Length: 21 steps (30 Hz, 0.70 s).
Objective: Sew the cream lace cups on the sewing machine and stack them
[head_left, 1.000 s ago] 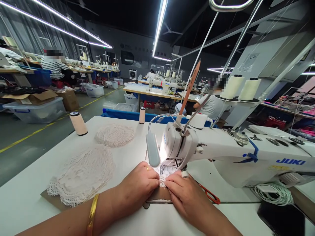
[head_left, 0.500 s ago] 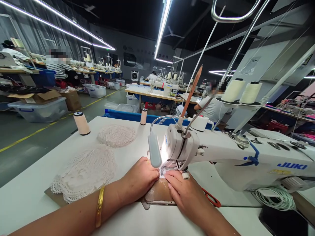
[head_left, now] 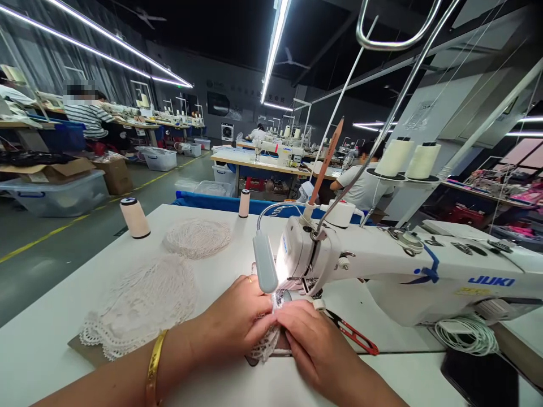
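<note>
Lace fabric lies at the needle area of a white sewing machine, partly hidden by both hands. My left hand, with a ring and a gold bangle on that arm, pinches the lace from the left. From the right, my right hand has its fingers pressed together on the same lace, its fingertips meeting my left thumb. A lit lamp hangs just above. Left of the hands, a larger lace pile rests on brown card, with a rounder lace pile behind it.
Pink thread cones stand at the table's far side. Red-handled snips, a coiled white cable and a dark flat object lie right. Other people sit at machines beyond.
Lace now shows bunched beneath my hands where the brown surface was bare. Both hands have come together, and my right hand has shifted slightly down. The view has moved a little.
</note>
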### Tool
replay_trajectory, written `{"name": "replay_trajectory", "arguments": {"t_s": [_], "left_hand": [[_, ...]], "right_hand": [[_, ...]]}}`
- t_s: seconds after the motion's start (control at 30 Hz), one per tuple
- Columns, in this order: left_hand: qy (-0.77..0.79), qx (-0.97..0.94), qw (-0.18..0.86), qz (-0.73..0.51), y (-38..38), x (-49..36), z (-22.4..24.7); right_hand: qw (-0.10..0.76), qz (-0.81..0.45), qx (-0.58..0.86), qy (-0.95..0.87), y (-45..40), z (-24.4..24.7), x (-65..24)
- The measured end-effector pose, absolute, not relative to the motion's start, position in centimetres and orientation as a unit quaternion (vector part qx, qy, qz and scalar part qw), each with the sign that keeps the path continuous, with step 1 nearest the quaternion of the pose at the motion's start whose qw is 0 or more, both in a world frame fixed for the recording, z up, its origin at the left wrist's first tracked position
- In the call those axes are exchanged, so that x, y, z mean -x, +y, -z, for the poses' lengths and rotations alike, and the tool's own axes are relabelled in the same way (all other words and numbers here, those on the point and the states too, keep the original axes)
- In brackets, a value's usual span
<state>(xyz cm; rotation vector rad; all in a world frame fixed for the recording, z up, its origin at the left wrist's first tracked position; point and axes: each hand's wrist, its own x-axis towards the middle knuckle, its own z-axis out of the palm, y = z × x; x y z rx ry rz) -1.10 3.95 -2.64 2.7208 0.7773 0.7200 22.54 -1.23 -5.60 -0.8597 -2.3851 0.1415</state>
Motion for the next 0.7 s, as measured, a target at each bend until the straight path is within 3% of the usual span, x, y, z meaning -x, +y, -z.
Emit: {"name": "replay_trajectory", "arguments": {"t_s": [0.2, 0.47, 0.7], "left_hand": [[0.256, -0.935, 0.15, -0.195, 4.0, 1.8, 2.9], [0.219, -0.941, 0.106, -0.234, 3.3, 1.0, 4.4], [0.231, -0.941, 0.054, -0.24, 2.3, 0.5, 5.0]], "right_hand": [[0.211, -0.003, 0.413, -0.886, -0.9, 5.7, -23.7], [0.222, -0.045, 0.35, -0.909, -1.7, 5.1, -23.8], [0.2, -0.059, 0.384, -0.9, -1.7, 5.3, -24.1]]}}
